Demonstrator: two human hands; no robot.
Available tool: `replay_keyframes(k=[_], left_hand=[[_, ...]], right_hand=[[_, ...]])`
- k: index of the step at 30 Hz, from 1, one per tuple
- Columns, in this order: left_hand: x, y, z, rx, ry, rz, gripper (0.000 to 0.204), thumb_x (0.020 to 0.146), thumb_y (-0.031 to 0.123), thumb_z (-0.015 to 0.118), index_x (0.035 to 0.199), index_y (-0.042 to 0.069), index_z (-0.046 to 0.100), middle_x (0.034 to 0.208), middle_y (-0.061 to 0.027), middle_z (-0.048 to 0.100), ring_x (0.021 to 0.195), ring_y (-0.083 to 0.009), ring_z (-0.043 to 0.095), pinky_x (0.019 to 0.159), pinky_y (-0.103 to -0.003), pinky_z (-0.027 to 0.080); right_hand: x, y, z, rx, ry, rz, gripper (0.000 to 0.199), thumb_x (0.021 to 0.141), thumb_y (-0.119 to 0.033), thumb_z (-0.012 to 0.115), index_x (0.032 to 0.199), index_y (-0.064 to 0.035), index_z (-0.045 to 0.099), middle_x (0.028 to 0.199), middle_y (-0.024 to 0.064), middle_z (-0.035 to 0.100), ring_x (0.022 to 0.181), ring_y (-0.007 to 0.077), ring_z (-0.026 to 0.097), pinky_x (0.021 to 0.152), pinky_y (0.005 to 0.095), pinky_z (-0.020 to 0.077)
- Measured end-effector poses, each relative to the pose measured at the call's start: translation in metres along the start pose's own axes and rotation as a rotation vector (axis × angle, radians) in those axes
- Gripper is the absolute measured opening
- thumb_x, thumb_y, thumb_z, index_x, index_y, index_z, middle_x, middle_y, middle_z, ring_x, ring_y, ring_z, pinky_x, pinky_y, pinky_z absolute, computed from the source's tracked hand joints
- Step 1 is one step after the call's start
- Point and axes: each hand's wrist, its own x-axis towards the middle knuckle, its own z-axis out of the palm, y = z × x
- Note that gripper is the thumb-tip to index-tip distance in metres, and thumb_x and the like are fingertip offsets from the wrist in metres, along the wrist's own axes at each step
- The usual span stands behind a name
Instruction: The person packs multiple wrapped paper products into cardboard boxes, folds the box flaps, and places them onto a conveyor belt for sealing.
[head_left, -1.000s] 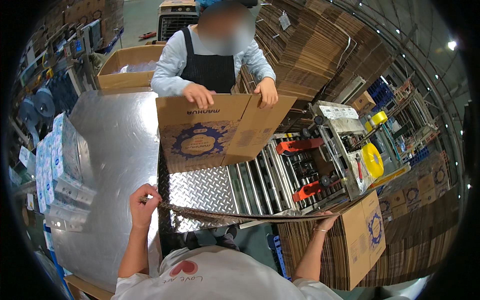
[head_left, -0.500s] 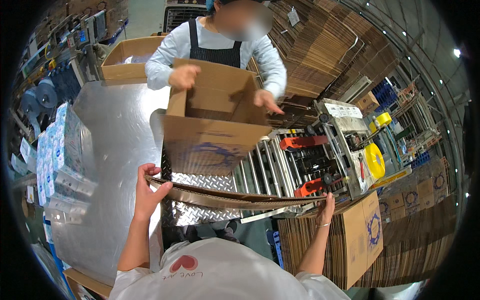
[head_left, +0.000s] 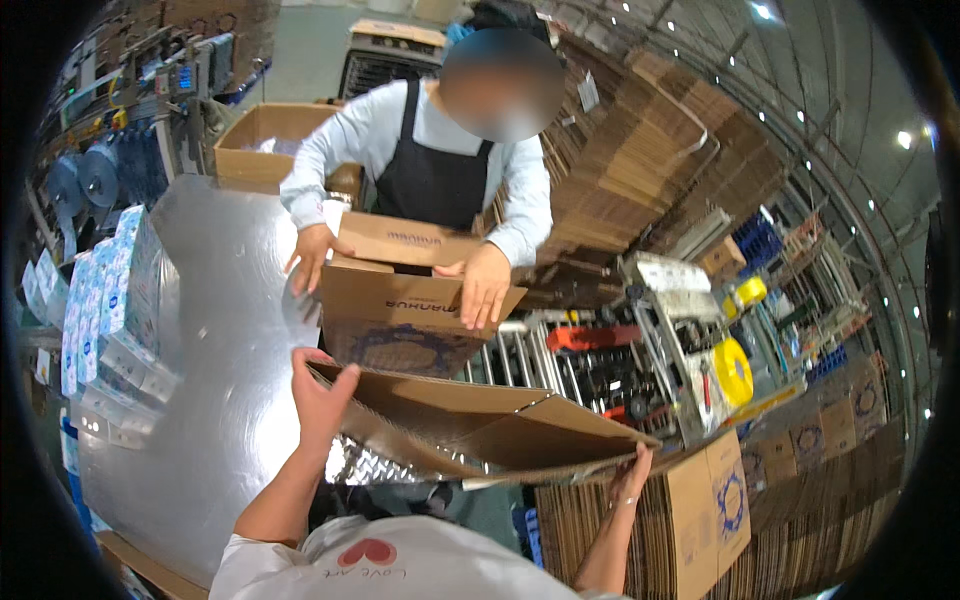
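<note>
A brown cardboard box (head_left: 500,425), partly spread from flat, hangs in front of me with a gap between its walls. My left hand (head_left: 322,395) grips its left end, thumb on the upper edge. At its right end my right hand (head_left: 630,472) is closed on the corner, the fingers partly hidden. Just beyond stands another cardboard box (head_left: 400,335) with blue print. A co-worker's two hands (head_left: 485,283) rest on its top flaps.
A shiny metal table (head_left: 225,320) lies left, with blue-and-white packs (head_left: 110,320) along its edge. Flat cartons are stacked (head_left: 690,510) at my right. A roller conveyor (head_left: 520,355) and a machine with yellow tape (head_left: 733,372) stand to the right. An open carton (head_left: 260,165) sits far left.
The box between my hands has gone from nearly flat to partly spread. The co-worker's box now has its upper flaps folded inward, with the co-worker's hands on them.
</note>
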Motion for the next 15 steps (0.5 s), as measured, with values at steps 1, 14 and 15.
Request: replay_keyframes(k=[1,14,15], left_hand=[[-0.005,0.012,0.009,-0.049,-0.031,-0.024,0.034,0.067,0.012,0.065,0.091,0.003,0.042,0.081,-0.0066,0.047,0.079,-0.0166,0.047,0.075,-0.029,0.04],[0.043,0.008,0.085,0.481,-0.643,0.17,0.04,0.077,0.025,0.044,0.096,-0.009,0.054,0.089,-0.031,0.057,0.086,-0.0419,0.056,0.078,-0.044,0.045],[0.042,0.012,0.089,0.601,-0.739,0.173,0.041,0.078,0.027,0.044,0.094,-0.009,0.054,0.088,-0.0302,0.057,0.084,-0.0417,0.056,0.076,-0.045,0.045]], right_hand=[[-0.006,-0.006,0.006,0.05,-0.084,-0.035,0.059,0.076,-0.026,0.06,0.126,-0.0074,0.037,0.118,0.0071,0.045,0.106,0.0227,0.043,0.091,0.0369,0.0334],[-0.012,-0.084,0.02,-1.034,-0.576,-0.003,0.02,0.074,-0.015,0.06,0.075,0.0049,0.06,0.065,0.0086,0.061,0.058,0.0176,0.056,0.056,0.0295,0.0443],[-0.028,-0.097,0.031,-1.33,-0.731,-0.073,0.026,0.074,-0.02,0.059,0.076,0.0056,0.06,0.066,0.0145,0.06,0.06,0.0242,0.058,0.058,0.0332,0.0456]])
